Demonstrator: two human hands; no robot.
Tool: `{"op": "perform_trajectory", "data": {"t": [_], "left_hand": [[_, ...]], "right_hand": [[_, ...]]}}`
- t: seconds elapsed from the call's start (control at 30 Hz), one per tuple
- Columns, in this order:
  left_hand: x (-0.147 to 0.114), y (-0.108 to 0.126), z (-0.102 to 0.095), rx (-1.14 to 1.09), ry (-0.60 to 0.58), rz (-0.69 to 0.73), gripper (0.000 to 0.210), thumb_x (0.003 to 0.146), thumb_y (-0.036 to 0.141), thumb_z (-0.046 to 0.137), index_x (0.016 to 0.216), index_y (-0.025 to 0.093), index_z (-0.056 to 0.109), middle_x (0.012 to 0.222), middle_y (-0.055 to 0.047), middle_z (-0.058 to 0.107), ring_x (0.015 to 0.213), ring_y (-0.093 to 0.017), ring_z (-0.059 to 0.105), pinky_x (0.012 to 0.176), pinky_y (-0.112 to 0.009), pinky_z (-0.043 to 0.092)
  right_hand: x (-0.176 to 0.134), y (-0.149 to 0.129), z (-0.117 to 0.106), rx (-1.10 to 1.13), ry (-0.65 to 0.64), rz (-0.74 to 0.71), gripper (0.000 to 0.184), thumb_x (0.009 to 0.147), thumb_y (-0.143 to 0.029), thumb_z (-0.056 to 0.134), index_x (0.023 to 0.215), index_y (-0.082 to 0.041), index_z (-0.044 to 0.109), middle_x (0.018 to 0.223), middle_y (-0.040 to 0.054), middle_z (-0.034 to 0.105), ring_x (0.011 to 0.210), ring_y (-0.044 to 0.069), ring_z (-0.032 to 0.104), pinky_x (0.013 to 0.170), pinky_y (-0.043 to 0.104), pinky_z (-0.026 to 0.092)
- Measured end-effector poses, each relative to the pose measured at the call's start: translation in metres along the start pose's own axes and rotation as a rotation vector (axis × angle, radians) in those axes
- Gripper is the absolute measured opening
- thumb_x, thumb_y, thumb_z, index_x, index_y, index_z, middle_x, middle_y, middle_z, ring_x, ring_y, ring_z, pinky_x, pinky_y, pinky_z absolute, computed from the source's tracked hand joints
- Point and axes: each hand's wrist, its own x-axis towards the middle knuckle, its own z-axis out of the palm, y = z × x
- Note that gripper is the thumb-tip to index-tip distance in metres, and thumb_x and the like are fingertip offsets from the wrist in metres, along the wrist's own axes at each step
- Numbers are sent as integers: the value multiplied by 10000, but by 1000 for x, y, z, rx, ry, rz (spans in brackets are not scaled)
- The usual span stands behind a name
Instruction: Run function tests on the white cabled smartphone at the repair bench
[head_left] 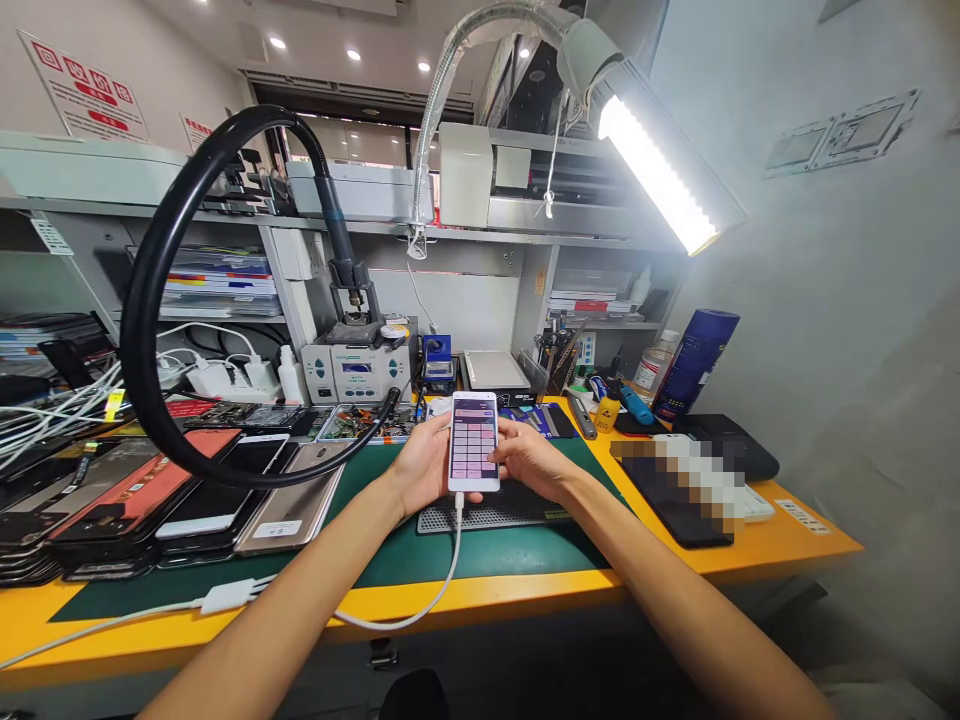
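The yellow surface [517, 591] spans 4 to 8 o'clock, with a grey shelf unit [517, 238] behind at 12 o'clock. A pale wall [862, 330] stands at 3 o'clock. A lit gooseneck lamp [654, 172] hangs between 1 and 2 o'clock. Recessed lights [352, 55] dot the ceiling [240, 25] at 11 o'clock

wall sign [88, 98]: 回收价格 | grey station [358, 378]: lettering too small | phone [475, 440] screen: unreadable

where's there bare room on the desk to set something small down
Best is the green mat in front of the grey pad, between the white cable and the right forearm. A narrower strip of mat lies between the gold phone and the left forearm. It's crowded at far left with stacked phones and back right with the blue can.
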Motion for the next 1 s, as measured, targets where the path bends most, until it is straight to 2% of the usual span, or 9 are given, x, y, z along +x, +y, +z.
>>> {"op": "perform_trajectory", "data": {"t": [0.33, 0.53, 0.87, 1.0], "left_hand": [[-1, -1, 0, 15, 22, 5, 543, 1022, 481, 357, 1325, 101, 600, 1015, -211, 739, 762, -330, 740, 493, -456, 609], [0, 0, 0, 2, -17, 6, 557, 1022, 494, 345, 1316, 97, 602, 1028, -218, 740, 790, -350, 742, 491, -466, 606], [-1, -1, -1, -18, -11, 8, 552, 1019, 477, 389, 1341, 90, 616, 1050, -244, 743, 821, -354, 752, 534, -469, 623], [-3, 1, 3, -33, 34, -3, 530, 1029, 457, 379, 1333, 102, 630, 1053, -232, 748, 843, -335, 756, 572, -444, 635]], "right_hand": [[-1, -3, 3, 1, 13, 13, 431, 583, -116, 667, 1003, -213, 671, 996, 25, 723, 753, 152, 622, 606, 271, 507], [-2, -4, 3, 50, 34, 47, 457, 565, -131, 646, 1014, -217, 662, 980, 20, 736, 714, 137, 613, 626, 269, 505], [0, -3, -1, 74, 23, 61, 404, 624, -172, 625, 1024, -211, 664, 918, 24, 738, 670, 142, 602, 634, 278, 462], [1, -3, -2, 76, 26, 67, 396, 638, -183, 622, 1031, -210, 661, 902, 21, 731, 655, 141, 586, 651, 292, 465]]}}
